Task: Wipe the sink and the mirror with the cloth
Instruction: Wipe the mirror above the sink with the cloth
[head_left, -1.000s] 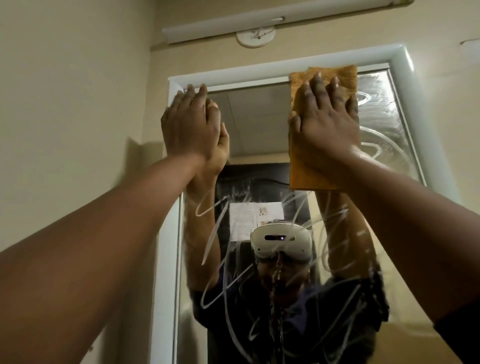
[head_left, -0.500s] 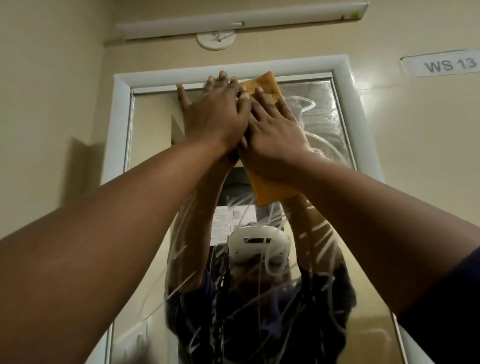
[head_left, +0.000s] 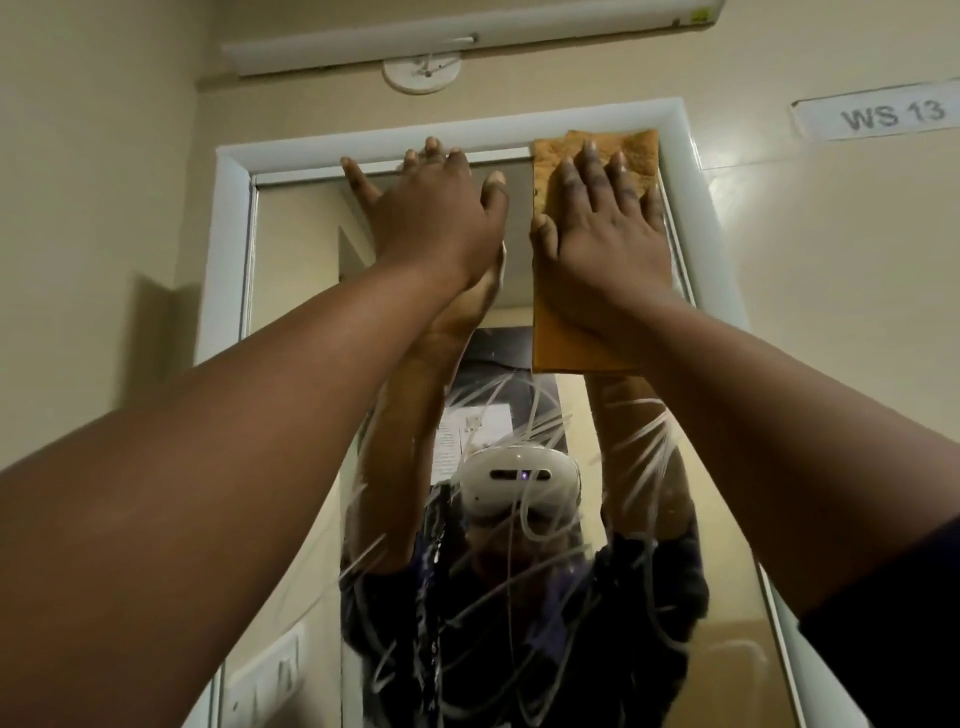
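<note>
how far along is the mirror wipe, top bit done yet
Partly. The glass of the mirror near its top looks streak-free. In hand: the right hand presses the orange cloth flat at the top right corner; the left hand rests flat on the glass. Left: white streaks across the lower mirror. The sink isn't in view.

Cream-painted walls (head_left: 93, 156) meet in a corner at the left of a dimly lit washroom. A long white tube light fitting (head_left: 467, 31) runs across the top of the facing wall, above a round white ceiling-rose plate (head_left: 422, 73). A white label reading "WS 13" (head_left: 883, 115) is fixed at upper right; a white switch plate (head_left: 265, 670) sits low at left.
</note>
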